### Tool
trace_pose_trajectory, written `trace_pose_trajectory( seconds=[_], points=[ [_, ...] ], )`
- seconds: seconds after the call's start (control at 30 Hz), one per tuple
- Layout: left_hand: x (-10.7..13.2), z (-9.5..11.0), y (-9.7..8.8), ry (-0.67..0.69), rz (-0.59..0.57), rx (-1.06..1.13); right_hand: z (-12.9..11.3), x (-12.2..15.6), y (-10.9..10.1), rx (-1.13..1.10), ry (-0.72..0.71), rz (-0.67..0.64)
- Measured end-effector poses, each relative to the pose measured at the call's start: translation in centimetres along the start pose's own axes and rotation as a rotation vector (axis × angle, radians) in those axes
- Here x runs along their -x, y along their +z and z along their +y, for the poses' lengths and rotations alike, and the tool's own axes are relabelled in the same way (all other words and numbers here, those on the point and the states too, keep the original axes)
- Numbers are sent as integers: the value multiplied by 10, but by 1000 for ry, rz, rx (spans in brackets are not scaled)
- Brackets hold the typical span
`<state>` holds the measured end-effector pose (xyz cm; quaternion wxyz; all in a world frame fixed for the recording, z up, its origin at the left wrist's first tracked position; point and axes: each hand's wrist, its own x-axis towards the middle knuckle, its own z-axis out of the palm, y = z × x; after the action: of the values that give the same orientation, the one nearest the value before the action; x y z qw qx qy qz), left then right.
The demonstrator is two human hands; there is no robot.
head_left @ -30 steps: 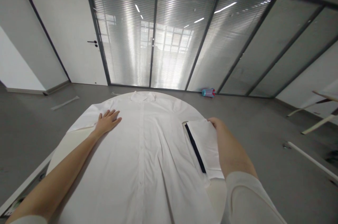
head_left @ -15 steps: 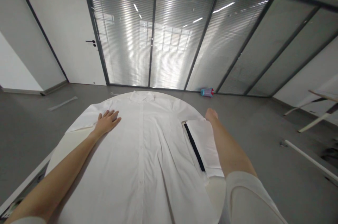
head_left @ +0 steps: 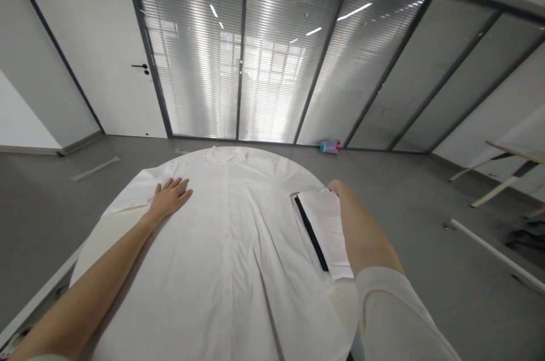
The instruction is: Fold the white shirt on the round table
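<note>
A white button-up shirt [head_left: 230,247] lies face up and spread over a round white table [head_left: 111,226], collar at the far side. My left hand [head_left: 170,196] rests flat on the shirt's left shoulder with the fingers spread. The shirt's right sleeve [head_left: 326,225] is folded inward, with a dark strip along its inner edge. My right hand [head_left: 337,187] sits at the far corner of that folded sleeve and touches it. It is bent down over the edge, so its fingers are hidden.
Grey floor surrounds the table. A glass wall with blinds [head_left: 272,49] and a white door [head_left: 106,54] stand behind. A small blue and pink object [head_left: 330,146] lies by the wall. White strips [head_left: 494,250] and table legs [head_left: 494,193] lie on the floor at right.
My right hand slid a little outward past the sleeve's corner, then came back to it. My left hand stayed flat on the shirt. The view shifted slightly.
</note>
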<state>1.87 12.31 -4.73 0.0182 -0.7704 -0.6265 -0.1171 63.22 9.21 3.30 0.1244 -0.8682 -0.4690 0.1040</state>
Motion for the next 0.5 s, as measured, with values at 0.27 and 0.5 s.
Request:
trace_pose_trajectory(
  seconds=[0.27,0.5],
  points=[
    [3,3,-3,18,29,-5,-3,-4,3,170,239,-2],
    [2,1,-1,23,46,4,-23,-3,0,237,178,75]
  ],
)
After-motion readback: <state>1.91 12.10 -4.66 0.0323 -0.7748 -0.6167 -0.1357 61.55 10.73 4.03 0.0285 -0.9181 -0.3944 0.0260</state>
